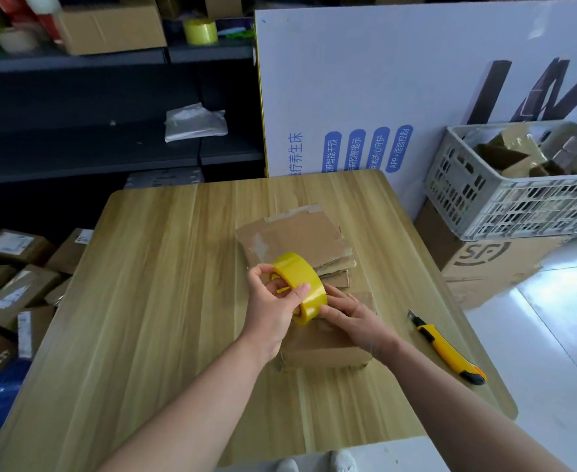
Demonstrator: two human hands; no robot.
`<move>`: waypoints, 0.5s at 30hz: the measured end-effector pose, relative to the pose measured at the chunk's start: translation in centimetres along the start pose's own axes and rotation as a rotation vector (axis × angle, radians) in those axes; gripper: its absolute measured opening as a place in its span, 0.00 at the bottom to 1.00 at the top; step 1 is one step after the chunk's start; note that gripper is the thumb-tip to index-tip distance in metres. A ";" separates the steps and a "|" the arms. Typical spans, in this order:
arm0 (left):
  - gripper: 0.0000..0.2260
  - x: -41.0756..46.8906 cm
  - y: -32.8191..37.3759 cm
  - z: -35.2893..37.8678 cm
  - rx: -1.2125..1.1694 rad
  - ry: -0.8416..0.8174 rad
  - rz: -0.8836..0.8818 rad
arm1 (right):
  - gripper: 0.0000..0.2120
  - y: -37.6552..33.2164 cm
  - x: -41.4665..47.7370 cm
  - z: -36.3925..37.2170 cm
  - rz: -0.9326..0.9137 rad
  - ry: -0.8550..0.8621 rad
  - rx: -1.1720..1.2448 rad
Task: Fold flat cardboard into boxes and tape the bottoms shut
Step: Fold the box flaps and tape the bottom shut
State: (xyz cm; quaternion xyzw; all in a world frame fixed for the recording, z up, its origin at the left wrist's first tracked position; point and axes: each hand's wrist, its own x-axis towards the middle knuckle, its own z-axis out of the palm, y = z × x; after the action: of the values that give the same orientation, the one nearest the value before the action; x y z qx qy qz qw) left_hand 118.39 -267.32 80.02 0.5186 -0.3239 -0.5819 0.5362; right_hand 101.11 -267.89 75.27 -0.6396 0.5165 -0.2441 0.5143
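Step in hand: taping the bottom seam of a folded box.

The box (327,354) sits near the middle of the bench (144,267), directly under both hands. The left hand (273,303) grips the yellow tape roll (302,284), fingers through the core and thumb on the outer face, holding it tilted just above the box. The right hand (351,316) rests on the box top with fairly straight fingers, fingertips touching the foot of the roll. Whether it pins a free tape end cannot be made out.

Recommended practice: hold the tape end down firmly with the right hand and draw the roll along the seam under steady tension. Centre the strip over the flap join and carry it over both edges. Smooth it flat before cutting.

The utility knife (447,349) lies to the right, within reach. A stack of flat cardboard (297,236) waits just beyond the box.
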 end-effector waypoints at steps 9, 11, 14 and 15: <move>0.09 2.1 1.6 -1.0 0.169 0.025 -0.018 | 0.11 -0.6 0.3 -0.2 0.012 -0.041 0.027; 0.08 2.5 2.0 -1.2 0.276 0.031 0.008 | 0.10 -0.6 0.5 -0.4 0.055 -0.039 0.087; 0.10 3.2 2.6 -2.5 0.601 0.050 0.177 | 0.19 -0.4 0.4 -0.4 0.073 -0.056 0.171; 0.09 3.3 2.8 -2.9 0.706 0.047 0.253 | 0.24 -0.1 0.4 -0.4 0.075 -0.067 0.176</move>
State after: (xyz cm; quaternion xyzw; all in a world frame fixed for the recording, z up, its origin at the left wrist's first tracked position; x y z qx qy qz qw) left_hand 122.28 -270.60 81.08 0.6408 -0.5535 -0.3515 0.3992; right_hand 100.91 -268.43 75.42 -0.5799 0.4990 -0.2478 0.5944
